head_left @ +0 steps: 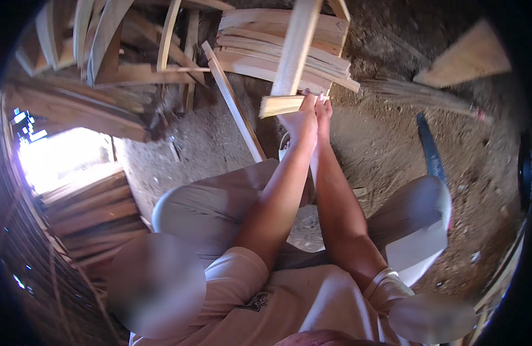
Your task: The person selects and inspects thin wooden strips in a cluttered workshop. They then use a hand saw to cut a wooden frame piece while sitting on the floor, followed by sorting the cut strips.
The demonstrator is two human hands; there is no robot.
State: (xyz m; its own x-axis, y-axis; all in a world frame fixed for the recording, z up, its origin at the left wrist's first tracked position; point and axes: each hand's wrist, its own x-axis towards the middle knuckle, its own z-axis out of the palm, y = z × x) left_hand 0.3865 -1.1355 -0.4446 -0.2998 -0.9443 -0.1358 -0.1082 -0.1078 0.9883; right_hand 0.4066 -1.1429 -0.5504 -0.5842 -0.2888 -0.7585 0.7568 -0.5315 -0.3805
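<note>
Both my arms reach forward and the hands come together at a short wooden block point(282, 105), pale and set crosswise. My left hand point(300, 124) is closed on the block, its fingers partly hidden. Pressed against it, my right hand point(323, 118) has its fingers curled at the block's right end. A long pale plank point(297, 52) rises from behind the block toward the top of the view. Whether plank and block are joined, I cannot tell.
Curved boards point(260, 49) lie stacked beyond my hands. A narrow wooden strip point(234, 101) slants on the dirt floor point(387, 138) to the left. Near my right knee is a dark saw blade point(430, 144). Curved wooden pieces point(107, 40) stand at far left; a flat board point(468, 55) lies far right.
</note>
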